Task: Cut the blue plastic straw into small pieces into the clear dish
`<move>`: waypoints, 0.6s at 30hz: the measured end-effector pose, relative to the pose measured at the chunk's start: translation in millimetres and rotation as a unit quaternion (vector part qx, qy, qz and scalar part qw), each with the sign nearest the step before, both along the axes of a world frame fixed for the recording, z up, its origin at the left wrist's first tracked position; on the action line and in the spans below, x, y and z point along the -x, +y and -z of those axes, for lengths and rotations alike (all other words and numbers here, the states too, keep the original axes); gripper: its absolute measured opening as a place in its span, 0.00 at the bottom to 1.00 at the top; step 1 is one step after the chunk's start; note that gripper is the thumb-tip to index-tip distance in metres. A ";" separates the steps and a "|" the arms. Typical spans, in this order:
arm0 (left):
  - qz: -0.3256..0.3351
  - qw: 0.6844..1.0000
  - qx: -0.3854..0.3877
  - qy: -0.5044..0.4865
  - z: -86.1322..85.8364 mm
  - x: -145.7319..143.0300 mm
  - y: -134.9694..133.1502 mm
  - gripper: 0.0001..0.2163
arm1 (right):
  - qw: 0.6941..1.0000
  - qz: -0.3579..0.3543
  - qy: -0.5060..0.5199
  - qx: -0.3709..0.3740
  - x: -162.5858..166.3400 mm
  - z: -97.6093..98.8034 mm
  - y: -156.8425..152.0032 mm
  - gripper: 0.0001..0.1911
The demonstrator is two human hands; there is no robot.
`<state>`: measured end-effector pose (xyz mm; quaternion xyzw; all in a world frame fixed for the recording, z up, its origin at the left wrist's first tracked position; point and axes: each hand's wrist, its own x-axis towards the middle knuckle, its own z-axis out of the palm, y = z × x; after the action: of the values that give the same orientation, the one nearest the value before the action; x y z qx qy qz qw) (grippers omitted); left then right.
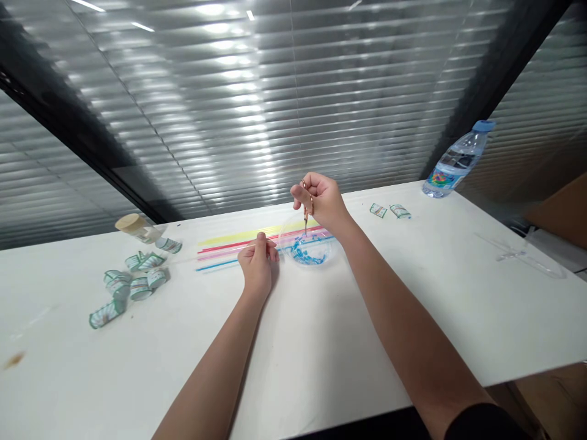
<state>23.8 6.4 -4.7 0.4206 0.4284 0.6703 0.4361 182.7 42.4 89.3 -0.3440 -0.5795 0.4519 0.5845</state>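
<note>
My right hand is raised above a clear shallow dish, fingers closed round the handles of small rose-gold scissors whose blades point down. The dish holds several short blue straw pieces. My left hand rests on the white table just left of the dish, fingers curled and pinching a thin straw that is hard to make out. Long yellow, red, pink and blue straws lie side by side behind that hand and run under the dish.
Several small rolled green-and-white labels lie at the left by a small capped jar. Two more labels lie right of the dish. A water bottle leans at the far right. A clear plastic ruler-like piece lies near the right edge.
</note>
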 end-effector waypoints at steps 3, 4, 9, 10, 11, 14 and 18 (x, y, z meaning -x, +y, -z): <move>0.002 1.000 -0.001 0.003 1.4 0.6 -0.1 0.23 | 1.000 -0.004 0.000 -0.003 0.0 0.3 0.8 0.28; 0.003 1.000 -0.001 0.005 1.6 0.6 -0.2 0.23 | 1.000 -0.005 0.000 -0.004 0.0 0.6 1.0 0.28; 0.003 1.000 0.001 0.003 1.3 0.3 -0.4 0.23 | 1.000 -0.011 0.003 -0.003 0.0 1.9 1.8 0.28; 0.003 1.000 0.000 0.002 1.2 0.1 -0.2 0.23 | 1.000 -0.012 0.004 -0.003 -0.1 2.1 1.9 0.28; 0.004 1.000 -0.001 0.002 1.0 0.0 0.0 0.23 | 1.000 -0.013 0.005 -0.004 -0.1 2.2 2.0 0.27; 0.005 1.000 -0.001 0.000 0.7 -0.3 0.6 0.23 | 1.000 -0.014 0.005 -0.007 -0.3 2.6 2.5 0.27; 0.004 1.000 -0.001 -0.001 0.4 -0.3 0.2 0.23 | 1.000 -0.014 0.001 -0.010 -0.1 4.3 4.4 0.26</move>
<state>24.1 6.6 -5.1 0.4219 0.4252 0.6695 0.4392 182.8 46.8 85.0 -0.3299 -0.5882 0.4543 0.5821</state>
